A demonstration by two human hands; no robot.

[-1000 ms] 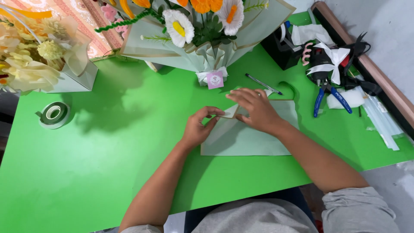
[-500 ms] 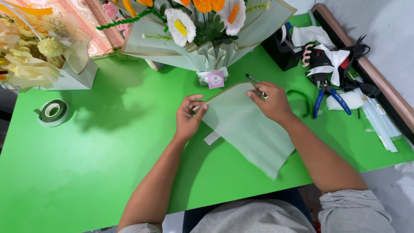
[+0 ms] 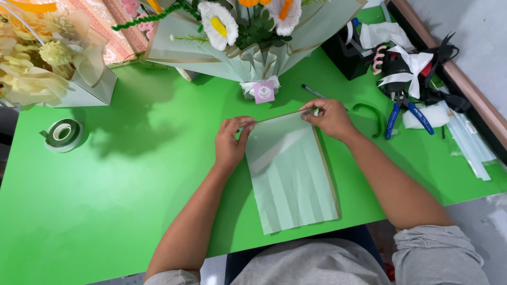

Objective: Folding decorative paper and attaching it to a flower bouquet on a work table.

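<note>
Your left hand point(image 3: 231, 143) pinches the top left corner of the sheet point(image 3: 291, 171) between thumb and fingers. Your right hand point(image 3: 329, 117) pinches its top right corner the same way. The sheet is one pale green rectangle of thin wrapping paper with a tan border. It is creased in lengthwise pleats and lies flat on the table point(image 3: 132, 184) between your forearms, its lower edge near the table's front edge.

One small pink square tag point(image 3: 264, 92) hangs at the neck of the bouquet point(image 3: 248, 37), just beyond the sheet's top edge. The bouquet is wrapped in matching pale green paper with tan edging. It shows two white daisy-like flowers with yellow centres.

A second arrangement point(image 3: 47, 63) of cream and yellow flowers stands at the far left in a pale box. One roll of green tape point(image 3: 63, 134) lies in front of it, well apart from your left hand.

Right of your right hand lie one pen point(image 3: 312, 91), one green loop point(image 3: 372, 112) and one pair of blue-handled pliers point(image 3: 404, 113). Clear sticks point(image 3: 470, 145) lie near the right edge; their count cannot be told.
</note>
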